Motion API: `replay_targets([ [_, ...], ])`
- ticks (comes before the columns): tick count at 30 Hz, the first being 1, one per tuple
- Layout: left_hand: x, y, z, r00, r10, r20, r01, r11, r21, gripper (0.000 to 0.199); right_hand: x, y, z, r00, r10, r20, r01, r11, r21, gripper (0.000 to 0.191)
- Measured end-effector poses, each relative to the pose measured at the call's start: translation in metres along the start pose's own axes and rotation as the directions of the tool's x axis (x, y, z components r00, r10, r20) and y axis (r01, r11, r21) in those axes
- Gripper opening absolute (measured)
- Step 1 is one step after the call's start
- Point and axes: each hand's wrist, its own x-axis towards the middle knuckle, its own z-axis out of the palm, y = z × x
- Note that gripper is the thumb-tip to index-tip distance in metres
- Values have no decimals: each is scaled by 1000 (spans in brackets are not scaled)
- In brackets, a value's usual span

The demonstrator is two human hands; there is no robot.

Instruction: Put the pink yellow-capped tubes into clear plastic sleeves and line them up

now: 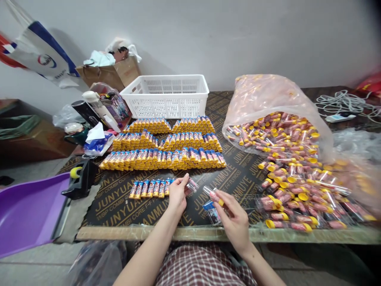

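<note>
My left hand [179, 194] is closed, its fingertips pinching a small clear plastic piece [193, 185]; its exact kind is hard to make out. In my right hand [235, 216] is a small clear tube [212, 193] with a pink label and a yellow end, tilted toward the left hand. Below that tube lies a blue printed packet [210, 210], partly hidden by the right hand. Left of my left hand runs a short row of blue-topped, yellow-ended tubes [153, 188]. Behind it, several stacked rows of like tubes [163, 157] reach back to the basket.
A white plastic basket [168, 104] stands at the back. On the right, a large clear bag [264, 93] spills pink-and-yellow tubes [293, 171] across the table. A tape dispenser [81, 180] and a purple dustpan [32, 210] are at the left. White cable [347, 101] lies far right.
</note>
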Motion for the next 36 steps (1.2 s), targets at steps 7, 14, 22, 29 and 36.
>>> replay_targets([
  [7, -8, -7, 4, 996, -25, -82, 16, 994, -108, 43, -13, 5, 12, 978, -210, -15, 207, 970, -128, 50],
  [14, -11, -7, 5, 992, -36, -120, 21, 992, -121, 45, -16, 12, 16, 938, -326, 114, 343, 920, -192, 60],
  [22, -15, -11, 7, 985, 122, -121, -122, 992, 7, 42, -16, 17, 17, 935, -323, 146, 350, 907, -233, 62],
  [29, -22, -8, 8, 998, 64, 9, -64, 998, -5, 35, -10, 7, 14, 958, -213, 194, 233, 969, -87, 52],
  [36, -29, 1, -1, 961, -111, 254, 92, 992, 84, 51, -2, 16, 5, 967, -185, 176, 182, 983, 36, 48],
])
